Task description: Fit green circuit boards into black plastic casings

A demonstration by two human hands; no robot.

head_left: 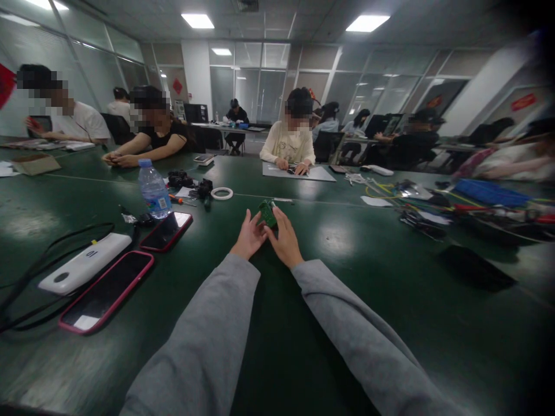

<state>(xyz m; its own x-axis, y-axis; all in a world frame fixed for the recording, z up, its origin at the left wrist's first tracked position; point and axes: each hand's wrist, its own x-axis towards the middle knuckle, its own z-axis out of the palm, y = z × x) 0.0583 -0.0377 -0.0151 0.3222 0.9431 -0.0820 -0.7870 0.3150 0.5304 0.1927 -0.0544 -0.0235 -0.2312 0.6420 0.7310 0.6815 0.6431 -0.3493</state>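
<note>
A small green circuit board (269, 215) is held up between my two hands, tilted, over the middle of the dark green table (342, 231). My left hand (250, 236) grips it from the left side, its thumb pointing up and its fingers at the board's lower edge. From the right, my right hand (283, 236) has its fingers at the board's upper right, near a small pale part. Its thumb meets the left fingertips below the board. A thin pale strip (283, 200) lies on the table just beyond.
To the left lie two phones (106, 292) (167, 231), a white power bank (87, 263) with black cables, and a water bottle (155, 190). Beyond is a tape roll (221, 193). Wires and a blue tray (492, 192) are at right. A person (290, 141) works opposite.
</note>
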